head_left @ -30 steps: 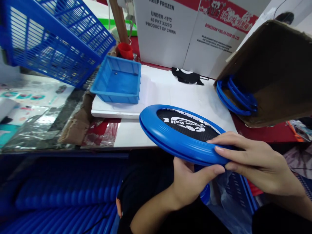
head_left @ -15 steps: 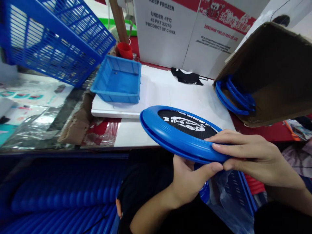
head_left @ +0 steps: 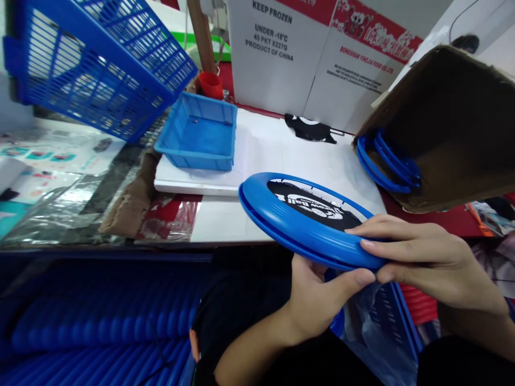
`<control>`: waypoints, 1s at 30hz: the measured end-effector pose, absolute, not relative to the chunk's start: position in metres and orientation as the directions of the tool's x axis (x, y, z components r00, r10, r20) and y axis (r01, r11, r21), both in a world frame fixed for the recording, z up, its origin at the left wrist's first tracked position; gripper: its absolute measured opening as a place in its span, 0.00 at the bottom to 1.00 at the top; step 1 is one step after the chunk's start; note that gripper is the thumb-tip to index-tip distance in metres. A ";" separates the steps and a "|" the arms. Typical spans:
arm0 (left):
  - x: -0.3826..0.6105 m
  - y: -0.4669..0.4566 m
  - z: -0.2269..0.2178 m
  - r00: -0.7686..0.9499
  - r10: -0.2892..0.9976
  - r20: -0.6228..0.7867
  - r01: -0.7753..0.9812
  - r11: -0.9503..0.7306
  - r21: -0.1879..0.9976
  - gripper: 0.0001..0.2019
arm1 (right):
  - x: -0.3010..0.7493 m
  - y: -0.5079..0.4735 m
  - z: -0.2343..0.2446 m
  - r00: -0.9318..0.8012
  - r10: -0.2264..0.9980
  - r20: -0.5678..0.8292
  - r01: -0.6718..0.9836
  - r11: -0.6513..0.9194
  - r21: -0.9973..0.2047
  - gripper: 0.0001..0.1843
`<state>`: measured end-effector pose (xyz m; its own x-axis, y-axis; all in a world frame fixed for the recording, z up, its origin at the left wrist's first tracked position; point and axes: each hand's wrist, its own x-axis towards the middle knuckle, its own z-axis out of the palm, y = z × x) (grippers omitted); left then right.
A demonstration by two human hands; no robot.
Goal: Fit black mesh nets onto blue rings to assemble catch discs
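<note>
A blue plastic ring disc (head_left: 306,236) with a black printed mesh centre (head_left: 317,206) is held tilted above the table's front edge. A narrow gap runs along its rim, between an upper and a lower ring. My left hand (head_left: 317,300) grips the near edge from below, its thumb against the rim and its fingers partly hidden underneath. My right hand (head_left: 426,262) pinches the right edge, fingers on top and thumb below. Behind the disc, a black printed mesh piece (head_left: 311,128) lies on the white board (head_left: 265,155).
A light-blue bin (head_left: 197,134) stands on the board's left, beside a tilted blue basket (head_left: 108,69). At right, an open cardboard box (head_left: 454,128) holds several blue rings (head_left: 386,166). Stacked blue rings (head_left: 100,321) fill the lower left. White cartons (head_left: 281,64) stand behind.
The disc and both hands appear slightly further right, and the whole view has shifted a little as well. Both hands keep their grip.
</note>
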<state>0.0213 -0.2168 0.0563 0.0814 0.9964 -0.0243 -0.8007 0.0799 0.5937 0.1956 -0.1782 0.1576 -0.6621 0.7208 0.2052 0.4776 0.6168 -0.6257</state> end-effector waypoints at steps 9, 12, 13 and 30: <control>0.021 -0.219 0.053 0.184 0.983 -0.013 -0.802 0.158 0.576 0.24 | 0.196 -0.176 0.157 -0.666 0.720 0.194 0.464 0.604 -0.648 0.27; 0.021 -0.219 0.053 0.194 0.981 -0.008 -0.803 0.163 0.574 0.23 | 0.197 -0.176 0.156 -0.679 0.711 0.184 0.456 0.604 -0.653 0.27; 0.021 -0.220 0.053 0.195 0.981 -0.008 -0.802 0.164 0.574 0.23 | 0.198 -0.177 0.156 -0.685 0.705 0.182 0.454 0.608 -0.651 0.27; 0.020 -0.224 0.013 0.101 0.918 -0.384 -0.838 0.287 0.464 0.30 | 0.188 -0.194 0.076 -0.652 0.695 0.302 0.511 0.697 -0.503 0.21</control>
<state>0.0199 -0.2235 0.0129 0.1012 0.9178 -0.3840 -0.8382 0.2865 0.4640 0.1884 -0.1940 0.0760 -0.6522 0.6953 0.3019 0.5108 0.6974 -0.5028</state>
